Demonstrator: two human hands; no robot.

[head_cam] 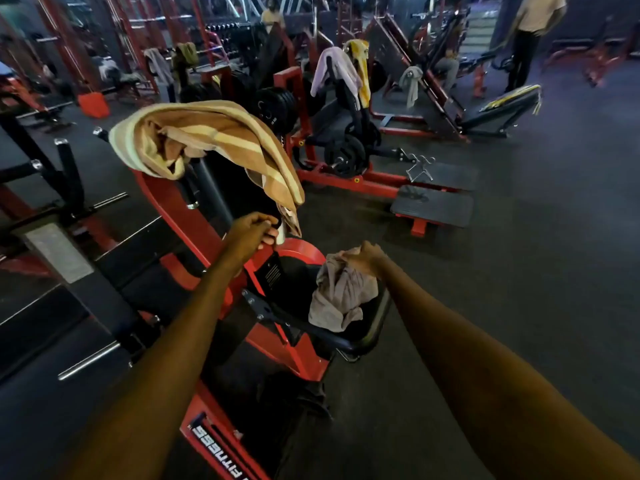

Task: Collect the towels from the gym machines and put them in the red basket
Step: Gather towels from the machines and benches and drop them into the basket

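Grey towel [341,292] lies crumpled on the black seat [372,327] of a red machine [194,220]. The right hand [363,259] is on its upper edge with the fingers curled down into the cloth, gripping a bunch of it. Just to the left and a little higher, the left hand [254,233] is closed too: thumb and fingers pinch the hanging lower end of a striped towel [214,133]. That towel, in tan and cream bands, is draped over the top of the same machine's upright, and its bulk is heaped well above the hand. Both forearms reach forward from the bottom of the view, with the seat between them.

Farther back, a lilac towel [332,69] and a yellow towel [362,67] hang side by side over another machine, touching or nearly so. More cloths are draped on equipment beyond, though they are too dim to describe well. The red basket [93,103] stands on the dark floor [519,271] far off to the left, well apart from both hands. Two people stand at the back of the room, one by the far wall and one at the right.
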